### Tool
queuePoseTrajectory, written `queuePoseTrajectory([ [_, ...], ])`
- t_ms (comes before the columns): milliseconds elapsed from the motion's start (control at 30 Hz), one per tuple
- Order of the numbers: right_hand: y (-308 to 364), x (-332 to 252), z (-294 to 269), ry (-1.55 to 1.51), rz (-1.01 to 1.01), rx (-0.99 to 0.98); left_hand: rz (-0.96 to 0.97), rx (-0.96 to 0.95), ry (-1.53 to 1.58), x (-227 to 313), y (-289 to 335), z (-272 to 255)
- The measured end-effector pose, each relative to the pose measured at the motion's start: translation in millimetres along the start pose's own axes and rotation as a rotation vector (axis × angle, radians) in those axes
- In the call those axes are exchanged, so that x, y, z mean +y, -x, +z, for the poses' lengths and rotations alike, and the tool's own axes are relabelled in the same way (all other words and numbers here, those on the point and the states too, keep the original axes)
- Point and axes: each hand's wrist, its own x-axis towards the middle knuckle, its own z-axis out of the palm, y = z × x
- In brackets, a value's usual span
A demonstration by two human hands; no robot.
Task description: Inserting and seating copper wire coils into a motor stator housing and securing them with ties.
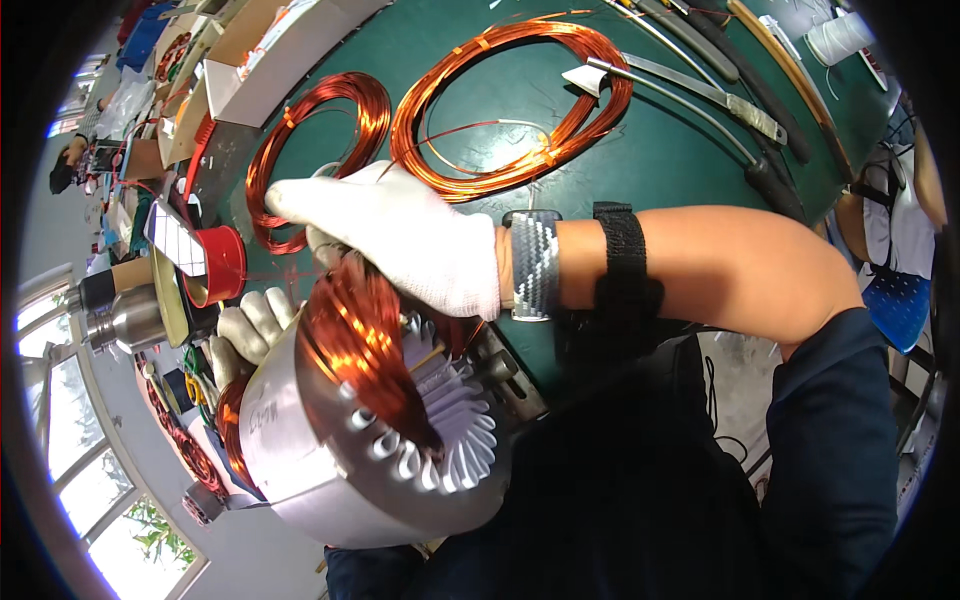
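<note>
A metal motor stator [290,440] lies on its side before me, its slots lined with white insulation paper [455,420]. A thick bundle of copper wire [360,340] bulges from its near end. My right hand [390,225], in a white glove, is closed on the top of this copper coil, thumb pointing left. At the stator's far end is my gloved left hand [255,325], fingers curled by the rim; what they grip is hidden behind the stator. More copper winding [233,430] shows below that hand.
Two copper wire coils, a large one [480,185] and a smaller one [375,110], lie on the green tabletop [690,170]. Long hand tools [745,110] and a white thread spool [838,40] are at the right. A red round tin [220,265] and a steel flask [138,315] stand left.
</note>
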Motion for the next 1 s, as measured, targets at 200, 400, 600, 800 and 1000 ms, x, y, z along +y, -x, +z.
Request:
queuePoseTrajectory([
  [200, -10.6, -5.5, 0.3, -0.292, 0.248, -0.082, 0.025, -0.032, -0.311, 7.0, 34.9, -32.5],
  [400, -0.5, -8.6, -6.6, -0.262, 0.156, -0.070, 0.116, -0.008, -0.610, 13.5, -13.9, -31.7],
  [600, 45.6, -40.5, -47.5, 0.146, -0.125, -0.056, 0.216, 0.029, -0.869, 12.7, 68.7, -81.0],
  [800, 124.5, -55.0, -65.5, 0.937, -0.235, -0.050, 0.276, 0.297, -0.554, 55.8, 31.2, 73.4],
  [1000, 52.8, -25.0, -67.6, 1.100, -0.243, -0.310, 0.258, 0.354, -0.212, 48.6, 28.3, 102.2],
])
